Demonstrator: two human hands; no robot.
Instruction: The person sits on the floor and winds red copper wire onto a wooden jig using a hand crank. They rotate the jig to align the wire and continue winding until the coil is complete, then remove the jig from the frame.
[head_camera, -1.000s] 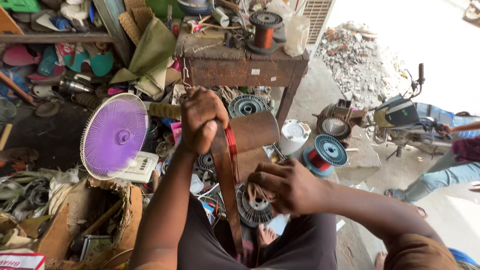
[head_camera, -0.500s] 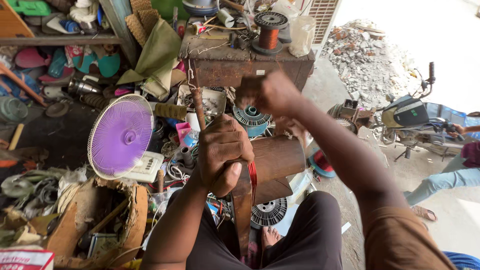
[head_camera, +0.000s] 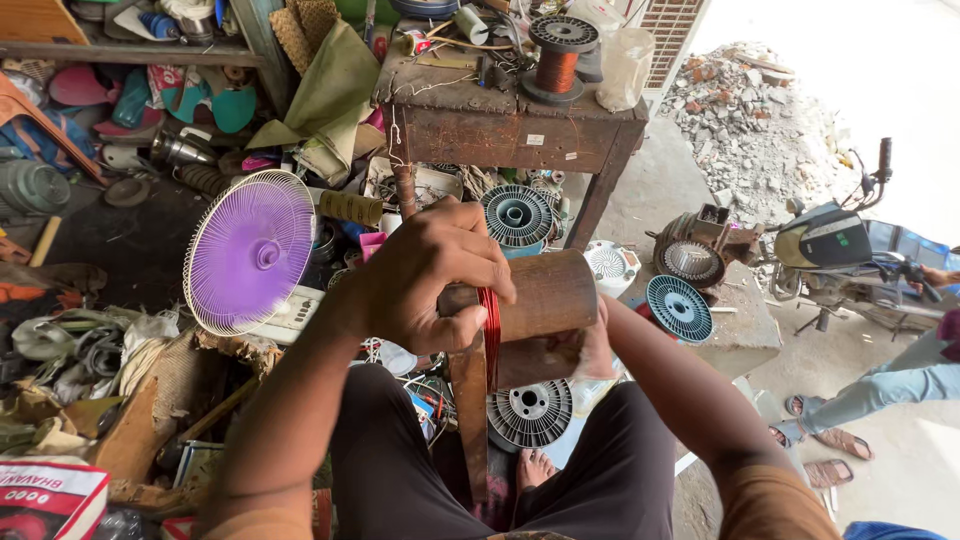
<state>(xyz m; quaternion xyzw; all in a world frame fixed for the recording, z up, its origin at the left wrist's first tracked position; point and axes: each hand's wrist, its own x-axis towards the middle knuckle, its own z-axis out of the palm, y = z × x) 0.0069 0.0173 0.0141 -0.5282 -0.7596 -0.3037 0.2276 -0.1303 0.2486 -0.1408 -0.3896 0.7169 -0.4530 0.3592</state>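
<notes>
My left hand (head_camera: 432, 272) grips the left end of a brown wooden cylinder (head_camera: 548, 292) from above, with its fingers over a band of red copper wire (head_camera: 490, 335) wound around the cylinder. The cylinder sits on a wooden upright (head_camera: 468, 420) between my knees. My right hand (head_camera: 596, 348) is tucked under and behind the cylinder's right end and touches it. Its fingers are mostly hidden, so I cannot tell what they hold.
A purple fan guard (head_camera: 250, 250) leans at the left. Ahead is a worn wooden table (head_camera: 510, 130) bearing a copper wire spool (head_camera: 555, 60). Round motor parts (head_camera: 515, 215) (head_camera: 680, 305) (head_camera: 528, 412) lie around. A motorbike (head_camera: 838, 240) and another person's legs (head_camera: 870, 392) are at the right.
My right hand swung up toward the table and has come down under the cylinder's right end. My left hand has stayed clamped on the wire band.
</notes>
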